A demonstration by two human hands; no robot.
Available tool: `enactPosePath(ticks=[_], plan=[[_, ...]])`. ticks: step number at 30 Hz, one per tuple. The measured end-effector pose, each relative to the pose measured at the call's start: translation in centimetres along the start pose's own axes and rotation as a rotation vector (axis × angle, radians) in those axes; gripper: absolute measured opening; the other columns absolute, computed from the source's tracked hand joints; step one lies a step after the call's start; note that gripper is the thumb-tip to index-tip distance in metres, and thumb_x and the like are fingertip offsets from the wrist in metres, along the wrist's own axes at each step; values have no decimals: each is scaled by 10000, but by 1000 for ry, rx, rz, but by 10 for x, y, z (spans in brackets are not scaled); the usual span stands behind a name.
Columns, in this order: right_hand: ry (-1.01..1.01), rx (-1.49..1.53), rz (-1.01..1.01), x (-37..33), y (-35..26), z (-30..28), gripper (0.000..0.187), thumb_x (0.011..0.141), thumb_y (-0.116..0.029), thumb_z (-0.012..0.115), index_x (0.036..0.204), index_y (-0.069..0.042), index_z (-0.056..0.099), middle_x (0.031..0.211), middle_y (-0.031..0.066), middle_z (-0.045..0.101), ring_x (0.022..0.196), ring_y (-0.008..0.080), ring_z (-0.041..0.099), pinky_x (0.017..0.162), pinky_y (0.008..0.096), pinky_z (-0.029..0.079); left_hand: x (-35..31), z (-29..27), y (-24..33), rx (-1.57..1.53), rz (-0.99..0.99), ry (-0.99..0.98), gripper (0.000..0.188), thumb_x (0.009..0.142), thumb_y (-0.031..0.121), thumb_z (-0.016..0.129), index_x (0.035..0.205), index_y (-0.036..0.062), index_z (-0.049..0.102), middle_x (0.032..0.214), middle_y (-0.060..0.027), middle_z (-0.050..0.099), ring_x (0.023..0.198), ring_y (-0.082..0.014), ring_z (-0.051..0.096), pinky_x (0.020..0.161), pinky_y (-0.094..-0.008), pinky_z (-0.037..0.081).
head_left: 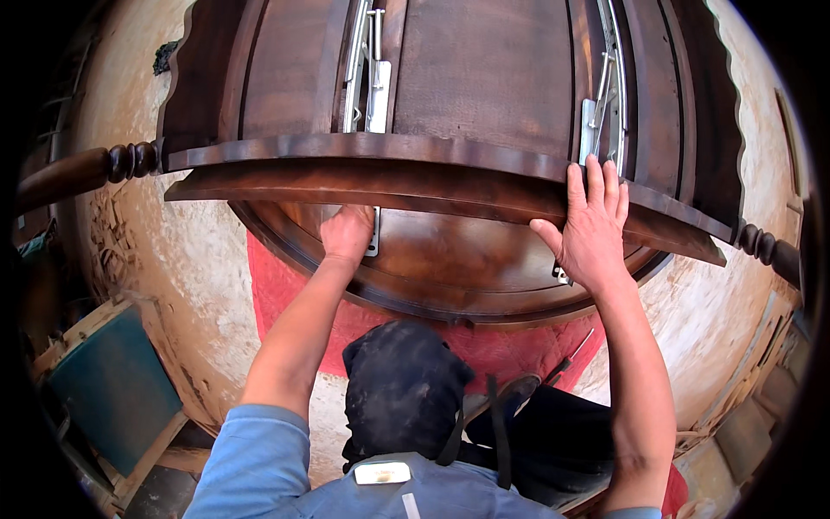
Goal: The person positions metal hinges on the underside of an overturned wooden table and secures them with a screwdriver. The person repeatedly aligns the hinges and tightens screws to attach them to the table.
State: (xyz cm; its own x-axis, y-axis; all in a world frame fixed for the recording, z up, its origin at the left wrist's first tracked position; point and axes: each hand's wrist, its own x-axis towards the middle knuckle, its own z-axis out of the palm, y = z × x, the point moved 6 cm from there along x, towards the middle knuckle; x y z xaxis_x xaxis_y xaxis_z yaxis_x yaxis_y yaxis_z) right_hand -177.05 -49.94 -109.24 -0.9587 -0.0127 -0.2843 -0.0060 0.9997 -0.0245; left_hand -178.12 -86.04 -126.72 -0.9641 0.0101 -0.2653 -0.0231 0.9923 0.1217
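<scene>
A long dark wooden board (372, 182) with a curved edge stands in front of me, just below the scalloped edge of a wooden furniture frame (484, 156). My right hand (595, 221) rests on this edge and the board, fingers stretched and thumb spread. Below the board's left part, my left hand (347, 232) is closed with curled fingers, their tips hidden. Right beside it a metal bracket (373, 238) hangs down. Another metal bracket (560, 275) shows near my right wrist. Beneath lies a rounded, polished wooden panel (458, 259).
Metal slide rails (377, 95) run along the frame, with another pair (610, 86) further right. Turned wooden legs (78, 176) stick out sideways. A red cloth (285, 290) lies under the panel, with a thin screwdriver-like tool (572, 355) on it. A teal panel (112, 389) leans at left.
</scene>
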Motion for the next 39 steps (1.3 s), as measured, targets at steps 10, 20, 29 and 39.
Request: enactPosePath(ticks=[10,20,29,39], plan=[[-81,654,-529,-62,-152,21,338,821,-243,729,1074,-31,654,1124,110,618,1103,299,560,935,433,469,2,-10,0,-51,-32,-95,401,1040,382,389,916,84,627,775,-210,702,717,-419,692,666,-556,551],[-264,426,-607,-39,-246,145,490,886,-222,663,1306,22,594,1546,109,409,1401,319,385,1141,420,346,0,-11,-2,-83,-79,-156,414,1030,384,395,903,77,643,790,-203,707,765,-419,695,720,-539,553],[-234,247,-604,-49,-256,153,507,922,-271,638,1340,13,589,1590,109,359,1426,329,361,1163,419,332,3,-7,-5,-130,-42,-167,437,1045,385,362,912,80,644,825,-220,701,780,-419,684,722,-543,543],[-224,201,-578,-54,-264,154,486,928,-300,632,1293,22,629,1578,135,381,1401,387,396,1153,477,353,3,-15,-1,-136,-26,-156,387,1027,343,392,927,53,627,786,-220,706,756,-415,695,737,-527,552]])
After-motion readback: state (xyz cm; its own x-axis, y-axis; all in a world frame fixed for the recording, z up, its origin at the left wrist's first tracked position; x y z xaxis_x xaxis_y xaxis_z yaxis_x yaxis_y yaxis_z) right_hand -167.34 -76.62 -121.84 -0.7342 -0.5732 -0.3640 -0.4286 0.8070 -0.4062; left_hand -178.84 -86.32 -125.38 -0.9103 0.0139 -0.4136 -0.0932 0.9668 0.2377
